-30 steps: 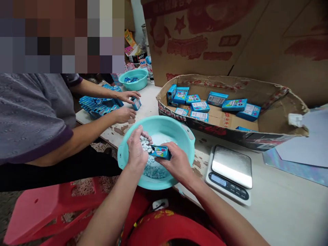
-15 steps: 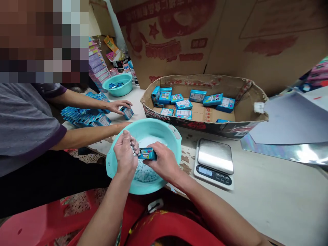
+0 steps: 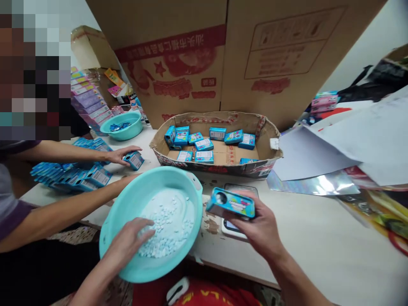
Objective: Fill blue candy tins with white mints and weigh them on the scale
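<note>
My right hand [image 3: 261, 223] grips a small blue candy box [image 3: 239, 205], tilted so that a round hole on its end shows. It is held over the kitchen scale [image 3: 227, 230], which the hand and box partly cover. Inside a turquoise basin [image 3: 117, 212] is my left hand [image 3: 127, 242], fingers apart and nothing seen in them. Small pale-blue candies [image 3: 159, 248] lie loose beneath those fingertips, on the basin's bottom.
A low cardboard tray [image 3: 267, 153] behind the basin contains several blue boxes. At left, a co-worker's hand [image 3: 123, 155] holds another box [image 3: 134, 160] near stacked blue boxes [image 3: 63, 174]. A smaller basin [image 3: 134, 127] stands behind. Paper sheets [image 3: 312, 148] lie at right.
My left hand, earlier cupped with candies at the box's opening, has lowered into the basin and opened. My right hand has carried the box rightward from the basin to above the scale.
</note>
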A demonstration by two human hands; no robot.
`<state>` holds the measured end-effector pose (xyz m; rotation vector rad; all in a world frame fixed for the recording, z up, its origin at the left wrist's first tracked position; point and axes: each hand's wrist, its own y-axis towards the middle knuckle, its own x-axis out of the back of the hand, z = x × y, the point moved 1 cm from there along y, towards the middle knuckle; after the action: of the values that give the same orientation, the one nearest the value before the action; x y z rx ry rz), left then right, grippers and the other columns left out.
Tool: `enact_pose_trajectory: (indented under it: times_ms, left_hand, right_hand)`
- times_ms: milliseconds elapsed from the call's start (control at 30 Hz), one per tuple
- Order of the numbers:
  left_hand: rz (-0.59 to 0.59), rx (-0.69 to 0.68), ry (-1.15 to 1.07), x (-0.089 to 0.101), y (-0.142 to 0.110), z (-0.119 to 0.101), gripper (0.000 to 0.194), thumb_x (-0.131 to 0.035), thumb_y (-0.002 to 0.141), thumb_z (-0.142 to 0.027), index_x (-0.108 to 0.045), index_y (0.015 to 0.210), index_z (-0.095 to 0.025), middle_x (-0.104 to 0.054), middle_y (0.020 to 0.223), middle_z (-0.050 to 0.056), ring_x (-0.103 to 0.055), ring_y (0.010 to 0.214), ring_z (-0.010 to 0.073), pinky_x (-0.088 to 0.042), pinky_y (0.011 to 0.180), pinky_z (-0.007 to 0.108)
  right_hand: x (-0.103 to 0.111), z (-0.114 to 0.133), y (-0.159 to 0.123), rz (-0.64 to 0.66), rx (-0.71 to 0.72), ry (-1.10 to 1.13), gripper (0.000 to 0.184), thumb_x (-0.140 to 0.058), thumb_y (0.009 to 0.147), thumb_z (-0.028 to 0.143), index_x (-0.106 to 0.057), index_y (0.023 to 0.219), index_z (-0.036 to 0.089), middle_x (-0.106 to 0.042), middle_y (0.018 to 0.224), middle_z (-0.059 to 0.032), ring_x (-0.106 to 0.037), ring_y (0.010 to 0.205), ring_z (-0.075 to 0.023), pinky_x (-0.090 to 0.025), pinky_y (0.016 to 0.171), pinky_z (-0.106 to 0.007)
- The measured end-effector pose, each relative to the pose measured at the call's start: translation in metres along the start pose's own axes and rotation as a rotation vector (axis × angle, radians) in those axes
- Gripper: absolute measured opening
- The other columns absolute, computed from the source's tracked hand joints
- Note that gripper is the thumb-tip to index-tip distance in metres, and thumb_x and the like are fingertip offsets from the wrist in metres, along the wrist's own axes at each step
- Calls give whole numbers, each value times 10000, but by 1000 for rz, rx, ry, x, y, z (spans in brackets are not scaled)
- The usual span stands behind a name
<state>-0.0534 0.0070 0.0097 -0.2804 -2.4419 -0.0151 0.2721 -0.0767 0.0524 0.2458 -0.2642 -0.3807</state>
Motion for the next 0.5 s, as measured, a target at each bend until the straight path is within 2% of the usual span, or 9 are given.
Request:
enact_pose_trajectory:
  times_ms: [33, 67, 133, 233, 333, 367, 433, 500]
  left_hand:
    - [49, -29, 135, -1, 0, 10, 275, -696, 654, -517, -722, 818, -297, -709, 956, 71, -636, 942, 333, -517, 834, 454]
    - [42, -48, 210, -2, 1, 16, 298, -662, 678, -539, -723, 868, -319, -705, 1009, 59, -626, 990, 346, -494, 882, 478]
    - [-40, -51, 232, 0, 8, 12, 333, -581, 732, -577, -713, 897, -319, -704, 1015, 45, -640, 972, 327, -509, 853, 448]
    - [-166, -127, 145, 5, 33, -28, 357, -554, 753, -593, -692, 875, -287, -708, 952, 33, -662, 887, 267, -533, 764, 348]
    - [-243, -294, 160, 3, 82, -87, 364, -524, 795, -574, -658, 911, -256, -697, 945, 46, -650, 861, 242, -515, 783, 329]
    - [-224, -352, 204, -1, 104, -106, 369, -499, 821, -556, -644, 954, -244, -691, 976, 59, -645, 879, 244, -506, 803, 335]
    - [-92, -436, 380, -18, 156, -137, 375, -480, 856, -494, -605, 1093, -232, -661, 1104, 83, -624, 974, 256, -476, 874, 357]
    - [158, -441, 604, -41, 211, -156, 416, -525, 843, -412, -556, 1209, -216, -589, 1258, 111, -561, 1129, 279, -424, 967, 375]
  right_hand:
    - [14, -13, 2, -64, -20, -55, 387, -784, 674, 374, -629, 988, 209, -662, 897, -20, -627, 765, -168, -519, 682, -273]
    - [26, -27, 4, -111, -42, -109, 395, -779, 675, 394, -634, 988, 203, -666, 895, -26, -629, 780, -179, -525, 707, -292]
    - [41, -55, 9, -165, -78, -194, 418, -766, 675, 437, -640, 988, 190, -669, 916, -41, -631, 822, -205, -530, 763, -337]
    - [49, -85, 13, -190, -121, -230, 459, -747, 679, 483, -629, 1009, 188, -663, 967, -60, -631, 890, -238, -530, 827, -395]
    - [53, -96, 9, -209, -113, -240, 607, -747, 674, 479, -553, 1189, 224, -597, 1192, -83, -572, 1102, -272, -471, 976, -460]
    - [55, -97, 5, -232, -95, -238, 662, -739, 684, 471, -504, 1258, 241, -542, 1284, -89, -529, 1175, -279, -433, 1025, -479]
    - [62, -96, -4, -324, -70, -213, 694, -703, 720, 457, -432, 1328, 260, -462, 1374, -96, -479, 1240, -283, -395, 1064, -504]
    - [72, -95, -15, -426, -98, -178, 636, -671, 747, 450, -444, 1312, 264, -476, 1355, -100, -513, 1202, -288, -426, 1032, -515]
